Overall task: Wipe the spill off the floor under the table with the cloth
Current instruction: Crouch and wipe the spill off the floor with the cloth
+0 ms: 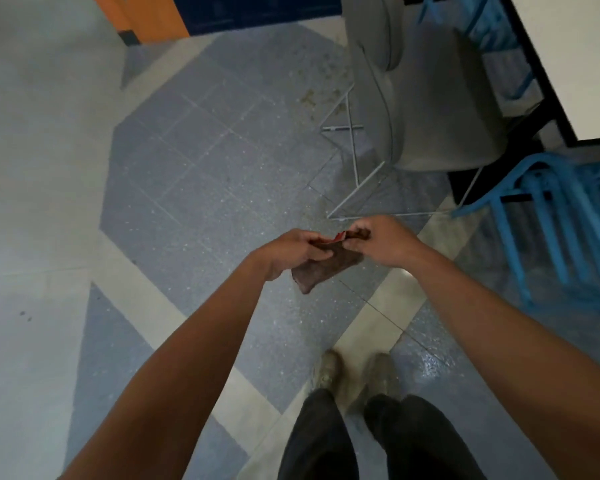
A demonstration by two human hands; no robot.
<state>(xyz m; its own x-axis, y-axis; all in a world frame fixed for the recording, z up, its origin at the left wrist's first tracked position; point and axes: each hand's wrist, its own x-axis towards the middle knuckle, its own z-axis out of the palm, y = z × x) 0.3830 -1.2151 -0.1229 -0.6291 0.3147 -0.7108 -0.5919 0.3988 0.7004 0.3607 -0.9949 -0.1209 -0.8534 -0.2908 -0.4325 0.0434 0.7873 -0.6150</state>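
Head view, centre frame: brown cloth (326,268) held above floor (205,168), left hand (293,252) and right hand (383,242) each pinching its top edge, fingers curled tight. Spill (326,95), brownish spots, upper centre beside grey chair (430,98). Table (575,64), upper right.

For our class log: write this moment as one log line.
left hand, right hand: hold cloth | spill: unwiped, near chair

Matt brown cloth (326,268), glossy speckled floor (222,174)
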